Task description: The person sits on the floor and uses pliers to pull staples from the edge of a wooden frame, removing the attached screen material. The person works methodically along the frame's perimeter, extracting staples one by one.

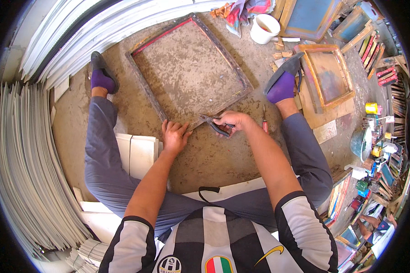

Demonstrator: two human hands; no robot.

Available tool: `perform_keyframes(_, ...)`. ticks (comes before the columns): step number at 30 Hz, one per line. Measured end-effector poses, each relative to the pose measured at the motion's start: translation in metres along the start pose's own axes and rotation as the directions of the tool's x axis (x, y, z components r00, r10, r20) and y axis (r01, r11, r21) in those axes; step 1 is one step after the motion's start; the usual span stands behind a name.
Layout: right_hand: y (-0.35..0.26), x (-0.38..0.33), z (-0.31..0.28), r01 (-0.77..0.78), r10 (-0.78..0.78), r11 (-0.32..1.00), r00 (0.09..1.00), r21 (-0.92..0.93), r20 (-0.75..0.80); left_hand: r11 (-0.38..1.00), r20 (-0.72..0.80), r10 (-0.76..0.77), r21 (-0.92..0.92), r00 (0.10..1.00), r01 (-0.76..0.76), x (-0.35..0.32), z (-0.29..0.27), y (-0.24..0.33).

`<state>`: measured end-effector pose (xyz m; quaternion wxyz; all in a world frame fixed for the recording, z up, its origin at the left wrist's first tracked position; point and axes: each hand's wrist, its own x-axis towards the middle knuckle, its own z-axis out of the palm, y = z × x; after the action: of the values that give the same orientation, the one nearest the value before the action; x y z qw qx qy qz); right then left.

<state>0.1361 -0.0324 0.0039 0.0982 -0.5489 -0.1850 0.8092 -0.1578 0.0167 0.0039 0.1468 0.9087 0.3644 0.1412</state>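
Observation:
A worn wooden frame [222, 51] with a bare middle and a red strip along its far inner edge lies on the floor between my feet. My left hand [173, 138] holds its near side, fingers over the bar close to the near corner. My right hand [233, 122] is closed round dark-handled pliers [217, 128]. The pliers' jaws are at the frame's near bar, just right of my left hand. Whether they grip anything there is too small to tell. A screwdriver [265, 125] with a red handle lies on the floor right of my right hand.
Tall stacks of white sheets [29, 168] line the left. A smaller white stack [139, 154] lies beside my left leg. Far right are a white bucket [264, 28], a meshed screen frame [321, 104] and second pliers [299, 81] by my right foot. Cluttered containers [361, 143] stand along the right.

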Motion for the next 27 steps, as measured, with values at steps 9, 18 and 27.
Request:
perform_keyframes(9,0.024,0.0,0.031,0.193,-0.178,0.977,0.97,0.085,-0.164,0.997,-0.036,-0.023,0.074,0.999,0.026,0.01,-0.001,0.015)
perform_keyframes(18,-0.021,-0.023,0.086,0.127,-0.032,0.975,0.893,0.183,-0.45,0.995,-0.042,-0.047,0.091,0.998,0.05,0.007,0.005,0.015)
perform_keyframes(27,0.0,-0.044,0.094,0.279,-0.26,0.96,0.925,0.032,-0.276,0.995,-0.038,-0.05,0.083,0.998,0.053,0.009,0.006,0.013)
